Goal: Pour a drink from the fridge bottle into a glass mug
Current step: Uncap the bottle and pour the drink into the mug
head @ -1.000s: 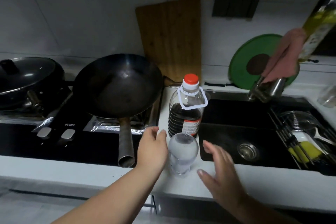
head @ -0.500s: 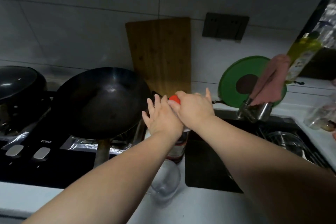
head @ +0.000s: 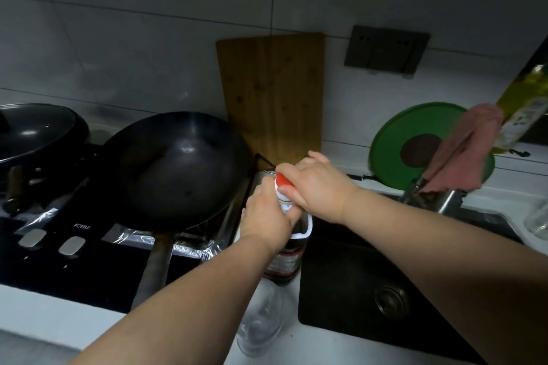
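Glass mug (head: 261, 323) sat at counter (head: 59, 314) edge, fragile. Just behind it, my left hand (head: 267, 224) clamped the neck of the bottle (head: 284, 261); right hand (head: 318, 184) curled round its red cap (head: 281, 180). Plastic, probably heavy and flexy: I'd grip the body for pouring.

Of the person only two bare limbs show; the bare left hand (head: 267, 218) runs into a smooth left forearm (head: 184, 299), uncovered to the picture's lower edge; the bare right hand (head: 318, 185) and broad right forearm (head: 439, 252) are likewise unclothed, the forearm's underside in shadow.
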